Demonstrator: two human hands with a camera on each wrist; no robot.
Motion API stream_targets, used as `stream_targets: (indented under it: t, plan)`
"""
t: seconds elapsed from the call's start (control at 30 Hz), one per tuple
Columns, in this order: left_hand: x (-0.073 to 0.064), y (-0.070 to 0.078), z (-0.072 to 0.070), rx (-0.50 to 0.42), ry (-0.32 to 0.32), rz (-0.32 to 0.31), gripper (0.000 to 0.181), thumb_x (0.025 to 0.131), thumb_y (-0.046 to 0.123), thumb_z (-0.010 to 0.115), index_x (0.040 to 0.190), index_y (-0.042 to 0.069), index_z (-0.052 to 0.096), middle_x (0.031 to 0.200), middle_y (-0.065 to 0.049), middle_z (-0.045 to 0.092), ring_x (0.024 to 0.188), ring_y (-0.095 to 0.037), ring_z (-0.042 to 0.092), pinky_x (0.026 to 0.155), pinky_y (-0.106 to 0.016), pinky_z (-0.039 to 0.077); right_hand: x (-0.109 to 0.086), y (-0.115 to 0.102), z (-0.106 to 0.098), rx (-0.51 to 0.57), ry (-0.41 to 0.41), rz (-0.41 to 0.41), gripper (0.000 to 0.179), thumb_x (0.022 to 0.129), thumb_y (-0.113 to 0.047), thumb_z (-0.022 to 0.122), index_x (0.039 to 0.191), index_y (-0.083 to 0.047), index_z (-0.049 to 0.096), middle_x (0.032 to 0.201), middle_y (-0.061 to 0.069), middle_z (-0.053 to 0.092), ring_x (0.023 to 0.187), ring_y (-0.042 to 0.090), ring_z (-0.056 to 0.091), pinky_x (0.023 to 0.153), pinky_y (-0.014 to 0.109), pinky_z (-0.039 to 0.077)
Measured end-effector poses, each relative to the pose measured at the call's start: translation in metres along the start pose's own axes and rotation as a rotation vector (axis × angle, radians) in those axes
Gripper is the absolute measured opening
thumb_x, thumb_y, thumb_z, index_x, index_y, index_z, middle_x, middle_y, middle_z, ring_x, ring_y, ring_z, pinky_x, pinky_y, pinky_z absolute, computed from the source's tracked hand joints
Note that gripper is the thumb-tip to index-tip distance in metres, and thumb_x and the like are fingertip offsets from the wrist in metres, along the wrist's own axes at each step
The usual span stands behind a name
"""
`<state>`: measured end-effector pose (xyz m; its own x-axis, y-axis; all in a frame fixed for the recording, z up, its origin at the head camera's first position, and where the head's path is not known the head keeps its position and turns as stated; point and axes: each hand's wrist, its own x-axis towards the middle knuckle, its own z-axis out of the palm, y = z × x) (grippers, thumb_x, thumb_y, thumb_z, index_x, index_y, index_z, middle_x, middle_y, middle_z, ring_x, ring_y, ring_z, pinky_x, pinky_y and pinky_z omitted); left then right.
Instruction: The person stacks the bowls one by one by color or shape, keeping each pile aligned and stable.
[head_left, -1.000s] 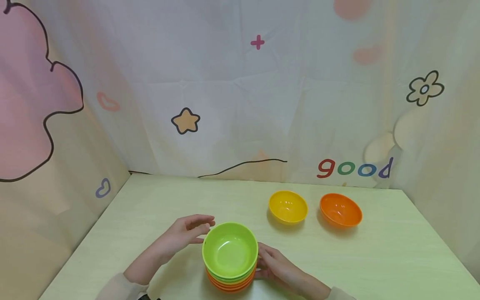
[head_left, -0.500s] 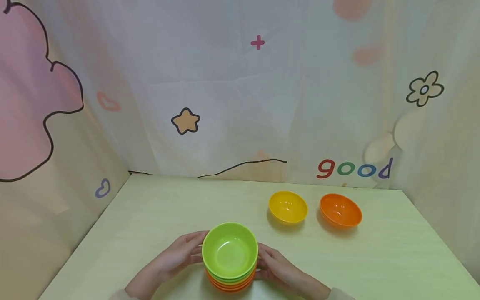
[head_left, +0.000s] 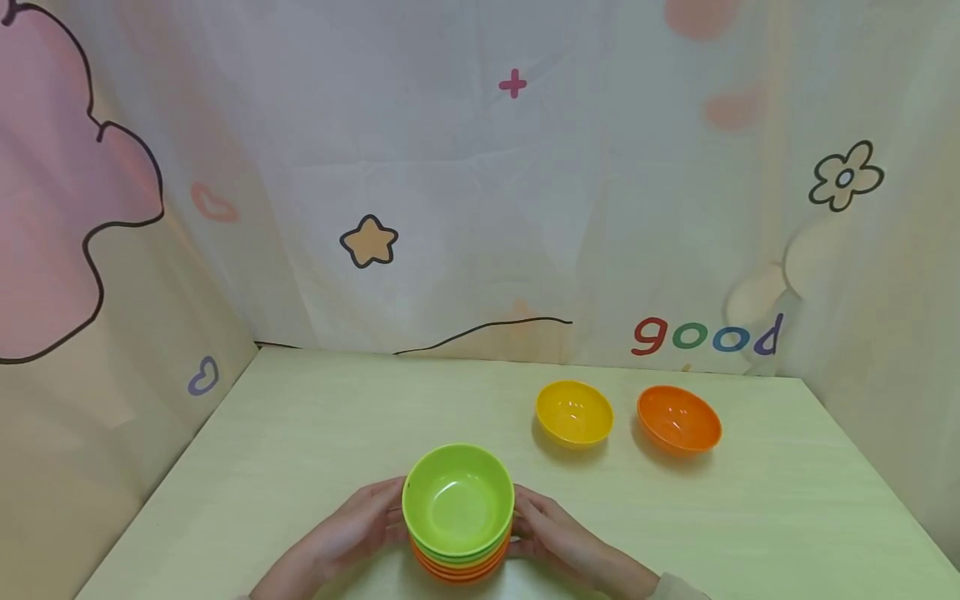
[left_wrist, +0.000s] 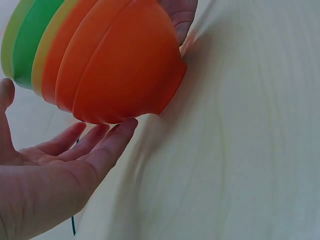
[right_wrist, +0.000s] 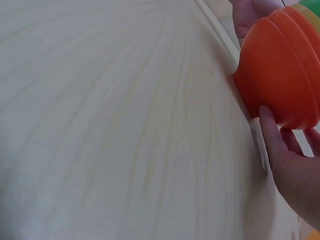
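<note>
Head view: the left hand (head_left: 365,521) has closed in on the stack (head_left: 459,502), so it and the right hand (head_left: 558,537) now hold it from both sides. Past the right hand, the yellow bowl (head_left: 574,414) and orange bowl (head_left: 678,421) sit on the pale table (head_left: 337,417); patterned cloth (head_left: 450,192) hangs beyond. Left wrist: fingertips (left_wrist: 131,124) touch the lowest bowl (left_wrist: 132,65). Right wrist: fingers (right_wrist: 272,132) support that bowl too.

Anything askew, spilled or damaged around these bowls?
One small oddity: a dark speck inside the left edge of the top green bowl, breaking its otherwise plain surface; I can't tell whether it's dirt or damage. The stack looks evenly nested, and nothing looks spilled.
</note>
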<state>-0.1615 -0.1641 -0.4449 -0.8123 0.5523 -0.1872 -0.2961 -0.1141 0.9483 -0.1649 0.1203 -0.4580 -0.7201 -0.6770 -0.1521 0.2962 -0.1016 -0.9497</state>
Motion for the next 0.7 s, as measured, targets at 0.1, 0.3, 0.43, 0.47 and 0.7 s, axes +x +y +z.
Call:
stream_targets:
  t: [0.1,0.3,0.43,0.47,0.7]
  plan:
    - [-0.0006,-0.0029,0.0007,-0.017,-0.023,0.011,0.068,0.096,0.041,0.042,0.140,-0.010,0.025,0.136,-0.014,0.047,0.118,-0.016,0.051,0.098,-0.036,0.043,0.0001,0.0005,-0.0003,0.002,0.002,0.003,0.064,0.098,-0.040,0.038,0.144,0.001,0.021,0.133,0.015,0.048,0.107,0.019,0.056,0.089,0.037,0.050]
    - [-0.0017,-0.0062,0.0009,-0.045,-0.074,0.011,0.069,0.096,0.042,0.040,0.141,-0.008,0.024,0.138,-0.014,0.045,0.121,-0.017,0.047,0.102,-0.039,0.039,0.0003,0.0008,-0.0003,-0.004,0.007,0.008,0.065,0.097,-0.041,0.039,0.144,0.001,0.022,0.133,0.015,0.048,0.108,0.019,0.056,0.089,0.037,0.050]
    - [-0.0023,-0.0065,-0.0004,-0.086,-0.138,0.019,0.055,0.098,0.039,0.037,0.137,-0.001,0.037,0.129,-0.007,0.054,0.117,-0.017,0.051,0.098,-0.040,0.043,0.0003,0.0008,-0.0004,-0.005,0.009,0.007,0.064,0.097,-0.041,0.038,0.144,0.001,0.023,0.132,0.015,0.049,0.108,0.019,0.056,0.089,0.037,0.050]
    - [-0.0023,-0.0067,-0.0008,-0.096,-0.156,0.026,0.051,0.099,0.038,0.035,0.135,0.002,0.040,0.127,-0.006,0.055,0.116,-0.017,0.052,0.097,-0.040,0.044,0.0003,0.0009,-0.0006,-0.006,0.008,0.005,0.064,0.097,-0.041,0.039,0.144,0.001,0.023,0.132,0.015,0.049,0.108,0.019,0.056,0.089,0.037,0.050]
    - [-0.0028,-0.0075,-0.0004,-0.143,-0.184,0.036,0.041,0.100,0.035,0.033,0.128,0.008,0.048,0.118,-0.003,0.059,0.112,-0.017,0.054,0.092,-0.039,0.047,0.0003,0.0013,-0.0017,-0.004,-0.001,0.001,0.064,0.097,-0.041,0.039,0.143,0.001,0.023,0.131,0.014,0.050,0.107,0.018,0.056,0.089,0.037,0.050]
